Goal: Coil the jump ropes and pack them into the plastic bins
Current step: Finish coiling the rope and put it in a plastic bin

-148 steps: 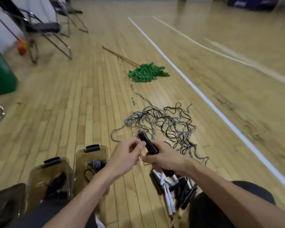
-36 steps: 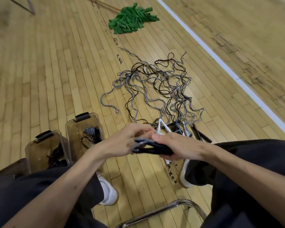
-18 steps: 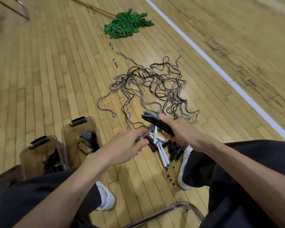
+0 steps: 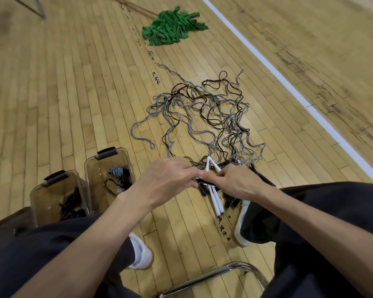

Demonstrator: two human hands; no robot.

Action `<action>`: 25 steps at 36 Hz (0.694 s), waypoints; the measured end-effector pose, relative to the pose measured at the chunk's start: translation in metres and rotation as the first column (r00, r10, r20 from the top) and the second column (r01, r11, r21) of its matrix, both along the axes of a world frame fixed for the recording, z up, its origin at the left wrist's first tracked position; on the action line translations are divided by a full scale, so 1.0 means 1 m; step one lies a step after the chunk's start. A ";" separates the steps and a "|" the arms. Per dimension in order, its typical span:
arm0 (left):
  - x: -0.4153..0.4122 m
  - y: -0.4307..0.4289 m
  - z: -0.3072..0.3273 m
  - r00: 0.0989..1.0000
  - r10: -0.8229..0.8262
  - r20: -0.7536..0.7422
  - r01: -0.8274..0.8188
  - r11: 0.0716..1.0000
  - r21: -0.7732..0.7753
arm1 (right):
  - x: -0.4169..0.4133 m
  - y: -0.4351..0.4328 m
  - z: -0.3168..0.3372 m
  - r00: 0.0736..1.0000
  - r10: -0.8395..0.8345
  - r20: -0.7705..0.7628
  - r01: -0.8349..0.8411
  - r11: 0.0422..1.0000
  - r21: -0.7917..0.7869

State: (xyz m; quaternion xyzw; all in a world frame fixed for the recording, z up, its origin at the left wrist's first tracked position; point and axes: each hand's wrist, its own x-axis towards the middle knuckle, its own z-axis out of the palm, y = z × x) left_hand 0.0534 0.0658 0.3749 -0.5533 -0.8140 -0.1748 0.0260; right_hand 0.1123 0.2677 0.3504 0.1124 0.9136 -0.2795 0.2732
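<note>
Evidently mid-coil, seen from the head camera, both hands meet low over the floor, wrists bent inward, so the cord winds tight. The left hand (image 4: 166, 177) curls round the black jump rope (image 4: 199, 183); the right hand (image 4: 235, 181) clamps its handles. Beyond lie tangled loose ropes (image 4: 202, 112); two bins (image 4: 88, 166) stand left, partly filled.

2 hands, a left hand (image 4: 166, 179) and a right hand (image 4: 235, 181); 3 plastic bins (image 4: 106, 153), 1 only partly in view; 1 green mop (image 4: 172, 26); 2 white shoes (image 4: 141, 252); jump ropes (image 4: 202, 112) too tangled to count.
</note>
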 end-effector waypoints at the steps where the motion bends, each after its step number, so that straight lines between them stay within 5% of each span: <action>1: -0.001 -0.001 0.000 1.000 0.000 0.004 0.000 1.000 0.001 | 0.000 0.000 -0.001 1.000 0.010 -0.003 -0.010 1.000 0.005; 6: -0.006 -0.002 -0.002 0.998 0.041 0.046 -0.041 0.999 -0.006 | 0.003 0.001 0.001 0.996 0.087 0.003 -0.087 0.996 0.009; 9: -0.006 -0.001 0.004 0.967 0.106 0.232 -0.092 0.993 -0.071 | 0.006 0.001 0.005 0.988 0.152 0.039 -0.153 0.988 0.014; 14: -0.001 0.004 0.019 0.646 0.258 0.718 -0.089 0.960 -0.265 | 0.015 -0.003 0.006 0.960 0.260 0.104 -0.255 0.965 -0.066; 18: -0.008 0.004 0.028 0.391 0.158 0.907 -0.016 0.986 -0.165 | 0.022 -0.006 0.010 0.959 0.259 0.113 -0.199 0.904 -0.378; 25: -0.010 0.009 0.024 0.287 0.056 0.956 -0.276 0.961 0.027 | 0.016 -0.007 0.035 0.987 0.145 0.065 -0.066 0.746 -0.663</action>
